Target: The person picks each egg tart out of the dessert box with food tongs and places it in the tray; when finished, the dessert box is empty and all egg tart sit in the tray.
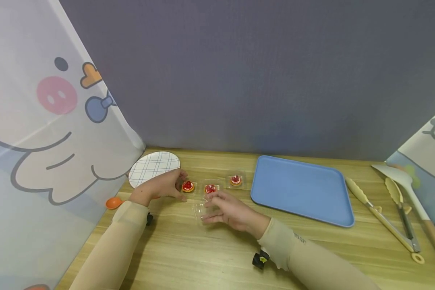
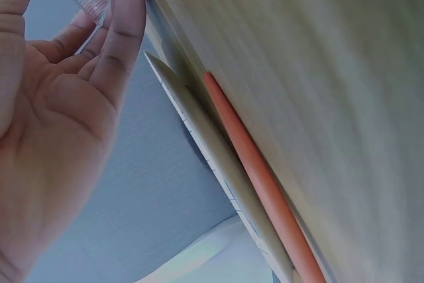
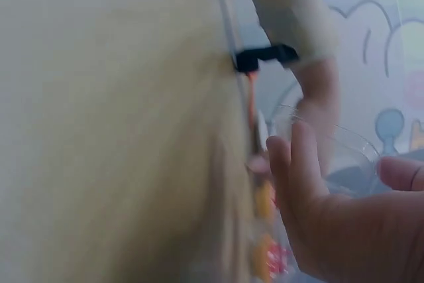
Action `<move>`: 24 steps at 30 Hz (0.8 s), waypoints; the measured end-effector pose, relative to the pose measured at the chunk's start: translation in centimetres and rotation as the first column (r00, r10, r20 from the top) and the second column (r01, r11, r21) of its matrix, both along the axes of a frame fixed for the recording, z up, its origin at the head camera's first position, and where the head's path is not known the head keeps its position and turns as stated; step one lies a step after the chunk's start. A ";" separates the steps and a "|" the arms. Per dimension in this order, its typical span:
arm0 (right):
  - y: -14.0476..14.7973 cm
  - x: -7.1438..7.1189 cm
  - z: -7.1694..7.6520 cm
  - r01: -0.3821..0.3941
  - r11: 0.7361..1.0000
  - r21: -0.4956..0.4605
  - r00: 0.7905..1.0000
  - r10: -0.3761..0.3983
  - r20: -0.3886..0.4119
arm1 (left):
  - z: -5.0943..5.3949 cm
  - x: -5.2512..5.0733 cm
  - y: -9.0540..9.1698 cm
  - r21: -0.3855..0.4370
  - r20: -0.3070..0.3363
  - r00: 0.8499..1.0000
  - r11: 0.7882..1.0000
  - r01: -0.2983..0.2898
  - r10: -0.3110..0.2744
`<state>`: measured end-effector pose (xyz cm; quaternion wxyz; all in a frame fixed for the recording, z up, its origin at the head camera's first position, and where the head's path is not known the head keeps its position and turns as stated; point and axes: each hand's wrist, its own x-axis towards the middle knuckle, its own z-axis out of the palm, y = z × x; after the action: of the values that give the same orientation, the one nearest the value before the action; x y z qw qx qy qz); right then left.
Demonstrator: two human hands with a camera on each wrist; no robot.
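Note:
Three small tarts with red topping lie in a row, each in a clear plastic box. My left hand (image 1: 168, 184) holds the box of the left tart (image 1: 188, 186), thumb and fingers on opposite sides. In the left wrist view its fingers touch the clear box edge (image 2: 95, 6). My right hand (image 1: 232, 211) pinches a clear plastic lid (image 1: 199, 211) between thumb and fingers, in front of the middle tart (image 1: 210, 188). That lid (image 3: 354, 144) also shows in the right wrist view. The right tart (image 1: 235, 180) stands apart from both hands.
A white checked plate (image 1: 154, 165) lies behind my left hand, with an orange spoon (image 1: 113, 203) near it. To the right are a blue tray (image 1: 301, 189), tongs (image 1: 380, 219) and a white-headed turner (image 1: 398, 175). A grey wall (image 1: 257, 80) closes the back.

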<state>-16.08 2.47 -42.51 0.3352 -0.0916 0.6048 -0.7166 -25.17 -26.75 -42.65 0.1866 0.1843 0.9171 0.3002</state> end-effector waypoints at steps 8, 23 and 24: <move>-0.6 2.0 -1.1 0.032 0.999 -0.017 0.995 -0.031 0.093 | 0.0 0.0 0.1 -0.004 0.009 1.000 1.000 -0.001 0.001; -0.4 3.8 -0.4 -0.056 0.988 0.147 0.997 0.064 -0.049 | 0.2 0.1 0.1 0.010 0.018 1.000 1.000 -0.015 0.014; -0.2 3.8 -0.3 -0.067 0.984 0.166 0.995 0.078 -0.065 | 0.2 0.1 0.0 0.009 0.015 1.000 1.000 -0.015 0.015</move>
<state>-12.24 2.25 -42.86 0.3457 -0.1111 0.6695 -0.6481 -25.10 -26.74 -42.47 0.1905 0.1757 0.9157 0.3071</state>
